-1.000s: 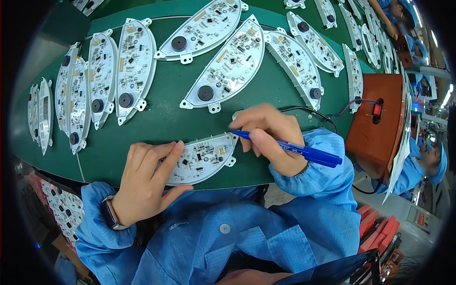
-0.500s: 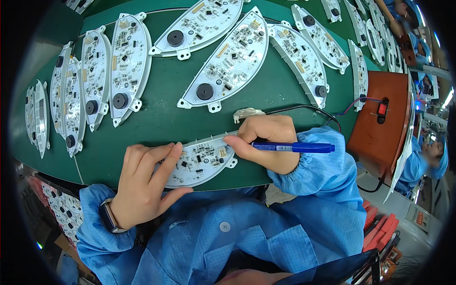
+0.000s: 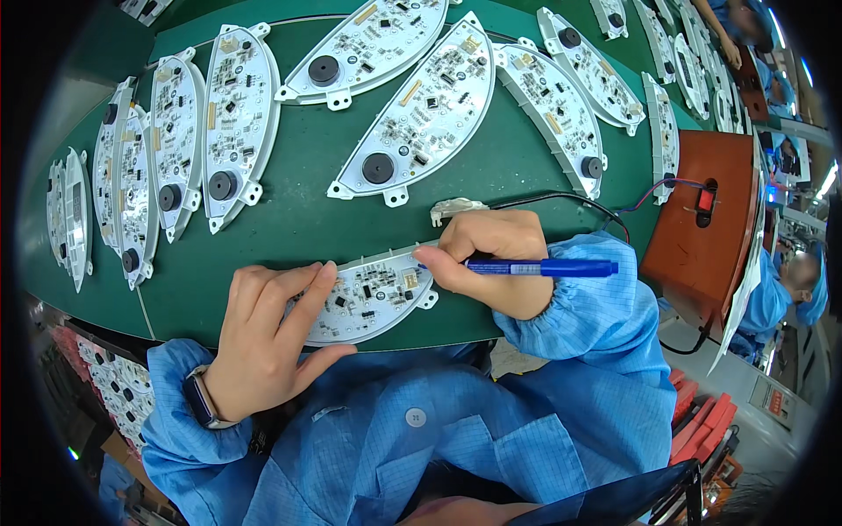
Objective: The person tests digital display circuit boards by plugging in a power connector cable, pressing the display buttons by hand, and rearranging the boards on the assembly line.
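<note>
A curved white panel with a circuit board [image 3: 373, 294] lies at the table's near edge in front of me. Across its left end is my left hand [image 3: 276, 329], fingers on top and thumb at the near edge, gripping it and covering that end. A blue marker pen [image 3: 544, 268] is held in my right hand [image 3: 495, 263], which rests at the panel's right end. Its back end points right, and my fingers partly hide the tip beside the board. Just beyond my right hand lies a small white connector piece [image 3: 458, 209] on a black cable.
Several similar board panels [image 3: 241, 114] lie left and beyond, one [image 3: 430, 114] centrally. A brown box [image 3: 702, 219] with a red switch stands at right, wired by a cable [image 3: 570, 198]. Red bins [image 3: 706, 430] sit lower right. Another person [image 3: 785, 285] is at far right.
My right hand and the pen have shifted very slightly at the panel's right end. My left hand and the panel keep their place. The person at far right has moved their head.
</note>
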The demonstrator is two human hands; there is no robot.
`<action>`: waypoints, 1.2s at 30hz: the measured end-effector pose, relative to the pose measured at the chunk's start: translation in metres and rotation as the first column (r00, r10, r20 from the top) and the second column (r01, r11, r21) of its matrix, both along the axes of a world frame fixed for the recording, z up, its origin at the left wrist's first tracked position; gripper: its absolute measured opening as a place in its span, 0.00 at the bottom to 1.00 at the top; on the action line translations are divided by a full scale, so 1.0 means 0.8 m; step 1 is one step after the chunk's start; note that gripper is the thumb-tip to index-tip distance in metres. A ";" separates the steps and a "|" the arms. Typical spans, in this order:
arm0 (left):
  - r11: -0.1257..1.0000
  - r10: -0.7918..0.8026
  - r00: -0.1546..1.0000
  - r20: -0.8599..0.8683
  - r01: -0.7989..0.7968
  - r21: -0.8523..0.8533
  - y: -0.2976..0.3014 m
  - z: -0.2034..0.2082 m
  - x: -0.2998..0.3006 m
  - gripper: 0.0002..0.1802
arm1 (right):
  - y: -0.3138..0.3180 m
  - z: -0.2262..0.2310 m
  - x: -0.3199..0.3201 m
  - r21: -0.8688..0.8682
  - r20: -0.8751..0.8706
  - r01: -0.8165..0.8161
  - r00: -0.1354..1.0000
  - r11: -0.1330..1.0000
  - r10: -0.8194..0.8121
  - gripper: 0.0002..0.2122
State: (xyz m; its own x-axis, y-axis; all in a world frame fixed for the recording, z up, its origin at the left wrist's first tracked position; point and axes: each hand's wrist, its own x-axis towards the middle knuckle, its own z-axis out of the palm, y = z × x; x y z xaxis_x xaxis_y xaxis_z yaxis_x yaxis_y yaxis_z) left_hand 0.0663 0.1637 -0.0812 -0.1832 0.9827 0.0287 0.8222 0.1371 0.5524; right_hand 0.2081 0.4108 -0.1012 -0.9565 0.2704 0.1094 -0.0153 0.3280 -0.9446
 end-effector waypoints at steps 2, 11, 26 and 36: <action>1.000 -0.003 1.000 0.002 0.003 0.005 -0.001 -0.001 0.000 0.47 | 0.004 0.007 0.003 -0.110 0.092 0.005 0.996 0.994 0.006 0.13; 0.998 -0.057 0.998 -0.003 0.057 -0.010 0.006 0.014 -0.018 0.46 | 0.018 0.039 0.013 -0.449 0.081 0.288 0.956 0.846 -0.283 0.11; 0.888 0.444 0.893 -0.074 -0.427 0.173 0.223 -0.009 -0.312 0.38 | 0.060 0.035 0.003 -0.428 0.015 0.368 0.916 0.826 -0.400 0.12; 0.948 0.298 0.938 -0.180 -0.268 0.173 0.283 -0.018 -0.274 0.31 | 0.070 0.033 -0.005 -0.150 -0.092 0.152 0.982 0.977 -0.166 0.05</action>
State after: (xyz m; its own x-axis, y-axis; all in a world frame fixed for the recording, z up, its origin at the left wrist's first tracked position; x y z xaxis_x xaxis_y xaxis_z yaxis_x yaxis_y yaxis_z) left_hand -0.1526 0.3901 -0.0952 -0.4286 0.8736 0.2304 0.8567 0.3120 0.4107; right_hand 0.2041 0.4668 -0.0751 -0.8855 0.4380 0.1552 -0.0740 0.1967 -0.9777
